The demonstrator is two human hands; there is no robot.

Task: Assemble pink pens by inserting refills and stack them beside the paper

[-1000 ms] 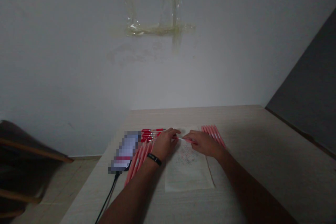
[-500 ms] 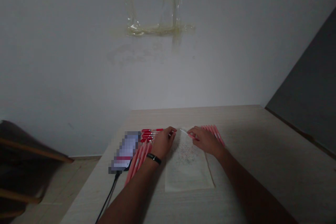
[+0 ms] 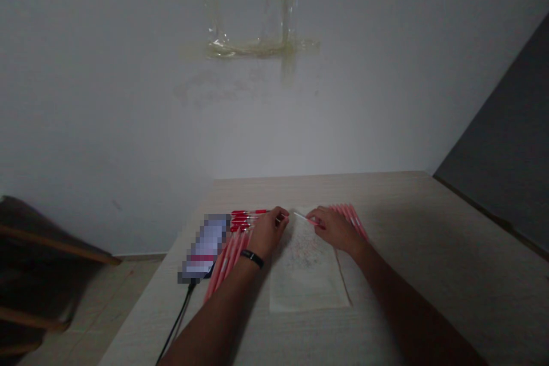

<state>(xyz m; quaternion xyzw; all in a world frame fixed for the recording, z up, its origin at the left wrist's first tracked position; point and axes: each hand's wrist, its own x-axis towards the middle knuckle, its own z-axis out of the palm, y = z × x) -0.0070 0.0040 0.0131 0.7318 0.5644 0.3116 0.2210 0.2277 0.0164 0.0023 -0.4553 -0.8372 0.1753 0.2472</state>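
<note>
My left hand (image 3: 269, 232) is closed in a pinch above the upper left of a pale sheet (image 3: 309, 291). A thin, light piece shows at its fingertips, too small to name. Facing it from the right, my right hand (image 3: 332, 227) grips a slim pink-and-white pen (image 3: 303, 217), its white end pointing left toward the left hand. A narrow gap parts the two. Several red pens (image 3: 240, 221) lie just left of my left hand, and several pink pen-like sticks (image 3: 225, 263) lie beside that wrist. More pink sticks (image 3: 354, 218) rest behind my right hand, partly hidden.
A phone (image 3: 206, 247), blurred out, lies at the table's left side with a black cable (image 3: 178, 317) running toward me. The wooden table (image 3: 429, 274) meets the wall at the back. Dark furniture with wooden bars (image 3: 55, 246) stands at the lower left.
My hands have drawn apart from the pale piece that spanned them. The pen in my right hand now has its white end free and tilted up, and my left fingers have curled in.
</note>
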